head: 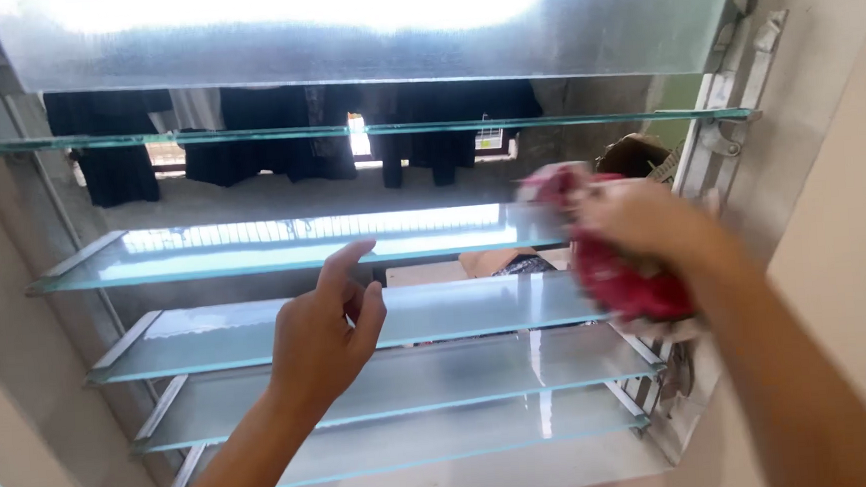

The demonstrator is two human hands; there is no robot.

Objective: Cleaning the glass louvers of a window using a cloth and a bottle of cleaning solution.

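**Inspector:** Findings at the window. The right hand is bunched around a red cloth, fingers closed on it, and presses it against the right end of a frosted glass louvre slat. Hand and cloth are blurred, so the exact contact line cannot be told.

**Assistant:** And the other hand?

**Inspector:** The left hand holds nothing. Its fingers are loosely curled, the forefinger raised, and it sits at the front edge of the slat below. Whether it touches the glass or hovers just off it, I cannot tell.

**Assistant:** Condition of the louvres?

**Inspector:** All slats are tilted open, near level, seated in a metal frame at each end. Dark garments hang outside, beyond the glass.

**Assistant:** Recommendations for the wiping stroke?

**Inspector:** In my judgement, three. First, keep pressure light and flat; each slat is carried only at its ends, so a hard push mid-span could flex it or tip it. Second, steady the slat being wiped with the free hand, from beneath or at its front edge, rather than the one below. Third, keep the cloth folded into a pad so it covers the full depth of the glass, and keep fingers clear of the exposed edges and the end clips.

**Assistant:** Risks noted?

**Inspector:** Bare glass edges, and loose cloth snagging at the right-hand clips.
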